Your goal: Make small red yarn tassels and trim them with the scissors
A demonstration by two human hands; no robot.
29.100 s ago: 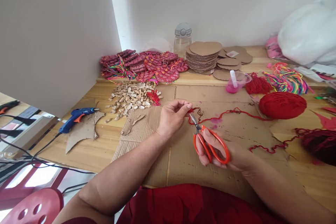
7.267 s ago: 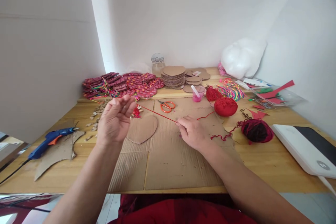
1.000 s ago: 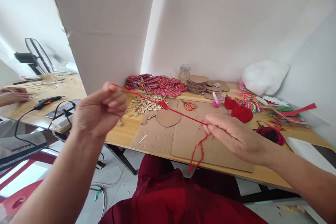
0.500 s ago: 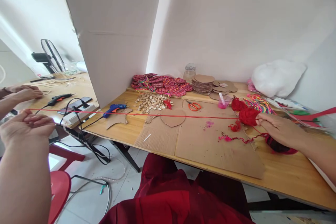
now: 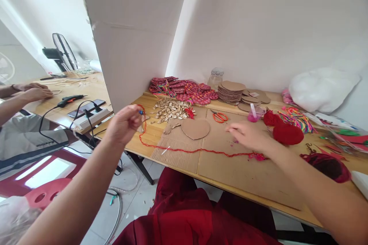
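My left hand (image 5: 126, 122) is closed in a pinch on red yarn (image 5: 169, 147), in front of the glue gun, of which just a blue bit shows. From there the strand hangs down and lies slack across the cardboard mat (image 5: 218, 166), running toward the right. My right hand (image 5: 247, 134) is over the mat with its fingers partly stretched and nothing visible in them. Closest to its fingertips are scissors with orange handles (image 5: 220, 117). Further right sits a red yarn ball (image 5: 288, 134). A round-edged cardboard piece with one point (image 5: 196, 128) lies between my hands.
Pale chips (image 5: 171, 109) are heaped behind the mat, near woven red pieces (image 5: 184, 90) and stacked cardboard shapes (image 5: 230, 92). A pink cup (image 5: 255, 114), dark red yarn (image 5: 327, 166) and white stuffing (image 5: 322, 88) are at right. Another person's hands (image 5: 36, 92) work at left.
My right hand has let go of the yarn ball and moved left toward the scissors. My left hand has come inward, and the taut yarn now hangs slack. The view has shifted slightly left.
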